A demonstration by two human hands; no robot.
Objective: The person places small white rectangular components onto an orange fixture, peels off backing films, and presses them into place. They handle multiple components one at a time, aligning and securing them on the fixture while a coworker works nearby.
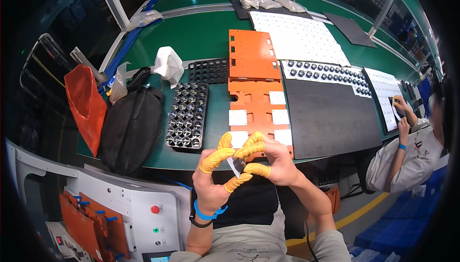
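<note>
My left hand (211, 178) and my right hand (279, 163) meet in front of my body, with yellow finger cots on several fingertips. Between the fingertips they pinch a small dark round part (241, 164) with a white piece (233, 167) against its left side; whether that is paper or cloth I cannot tell. Just beyond my hands lies an orange fixture plate (256, 104) bearing white square pads. To its left a black tray (205, 113) holds several black cylindrical parts with shiny tops. A blue band and a dark one circle my left wrist.
A second black tray (209, 71), a white crumpled cloth (168, 65), a black bag (132, 130) and an orange bag (84, 104) sit left. A black mat (330, 120), rows of small black parts (326, 73) and white sheets (299, 34) lie right. A co-worker (412, 151) works at far right.
</note>
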